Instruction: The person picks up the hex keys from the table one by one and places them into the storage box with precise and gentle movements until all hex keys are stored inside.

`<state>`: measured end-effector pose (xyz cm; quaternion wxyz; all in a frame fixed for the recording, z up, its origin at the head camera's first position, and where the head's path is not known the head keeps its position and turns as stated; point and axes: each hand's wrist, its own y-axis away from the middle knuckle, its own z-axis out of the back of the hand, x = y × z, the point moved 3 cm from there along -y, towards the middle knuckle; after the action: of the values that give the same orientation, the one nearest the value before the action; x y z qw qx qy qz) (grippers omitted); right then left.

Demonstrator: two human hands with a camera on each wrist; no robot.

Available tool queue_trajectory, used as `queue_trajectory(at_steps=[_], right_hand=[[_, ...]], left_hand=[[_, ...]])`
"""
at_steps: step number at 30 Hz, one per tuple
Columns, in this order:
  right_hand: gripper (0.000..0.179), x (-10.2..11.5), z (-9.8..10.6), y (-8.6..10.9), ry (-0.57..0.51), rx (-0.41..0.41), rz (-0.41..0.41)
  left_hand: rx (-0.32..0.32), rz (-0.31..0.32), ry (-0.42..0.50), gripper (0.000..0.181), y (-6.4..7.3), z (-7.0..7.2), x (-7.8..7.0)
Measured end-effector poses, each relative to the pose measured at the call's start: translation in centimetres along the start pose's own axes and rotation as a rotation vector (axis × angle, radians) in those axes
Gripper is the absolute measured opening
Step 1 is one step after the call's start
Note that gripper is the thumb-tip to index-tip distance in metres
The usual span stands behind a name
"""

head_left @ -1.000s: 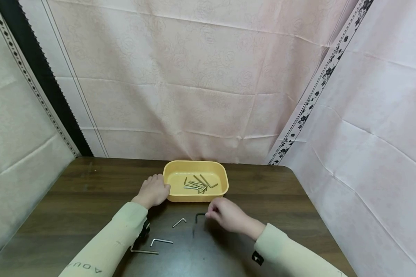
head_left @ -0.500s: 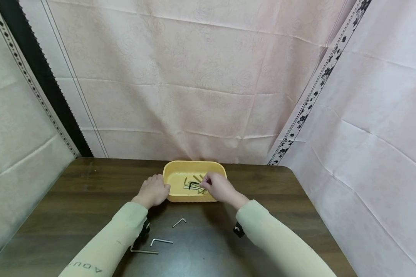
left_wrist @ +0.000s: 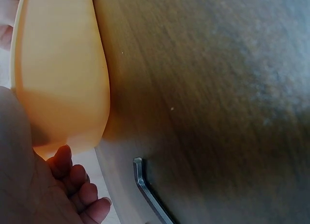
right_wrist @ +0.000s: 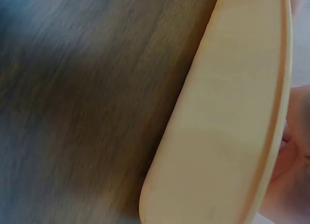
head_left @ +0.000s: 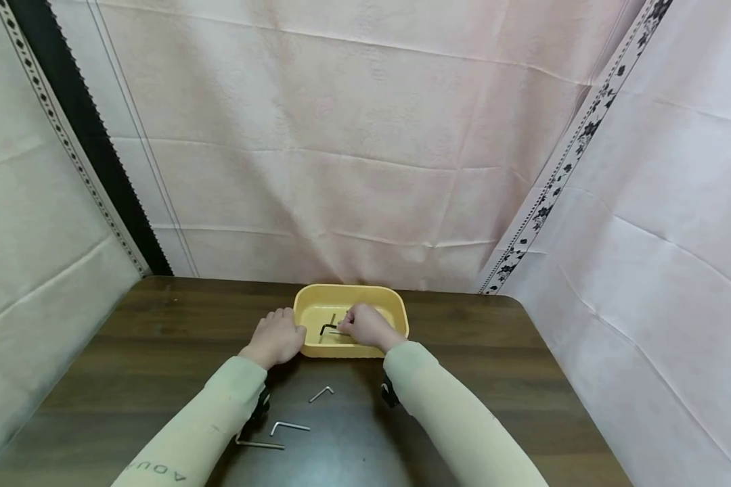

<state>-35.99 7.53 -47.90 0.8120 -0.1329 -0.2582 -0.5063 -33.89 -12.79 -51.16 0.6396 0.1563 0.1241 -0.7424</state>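
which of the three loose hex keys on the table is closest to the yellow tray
The shortest-looking hex key, in front of the yellow tray; the longer silver key and duller key both lie farther from it.

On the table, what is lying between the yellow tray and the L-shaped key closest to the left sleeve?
Two other L-shaped keys, seen in the head view: a short one nearer the tray, then a longer one.

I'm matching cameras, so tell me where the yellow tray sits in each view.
Head: yellow tray just below centre.
Left wrist: yellow tray at upper left.
Right wrist: yellow tray right of centre, top to bottom.
Shared landmark: wooden table, beneath the tray in head, beside it in both wrist views.
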Motion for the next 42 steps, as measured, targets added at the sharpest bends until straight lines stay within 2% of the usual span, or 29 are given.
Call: queue_trajectory(at_steps=[10,20,30,36,42], right_hand=[[0.054,-0.2,-0.7,-0.5,-0.040,0.050,-0.053],[0.052,-0.3,-1.0,-1.0,-0.017,0.028,-0.107],[0.017,-0.3,-1.0,-1.0,-0.003,-0.050,-0.098],[0.034,-0.1,-0.6,-0.7,-0.059,-0.101,-0.068],[0.048,0.1,0.5,0.6,-0.108,-0.119,-0.010]], left_hand=[[0.001,0.005,-0.001,0.046,-0.1,0.2,-0.6],[-0.011,0.003,0.000,0.045,-0.1,-0.1,-0.6],[-0.009,0.009,0.001,0.044,0.0,0.0,-0.5],[-0.002,0.016,-0.003,0.046,0.1,0.1,-0.3],[-0.007,0.002,-0.002,0.045,0.2,0.1,-0.2]])
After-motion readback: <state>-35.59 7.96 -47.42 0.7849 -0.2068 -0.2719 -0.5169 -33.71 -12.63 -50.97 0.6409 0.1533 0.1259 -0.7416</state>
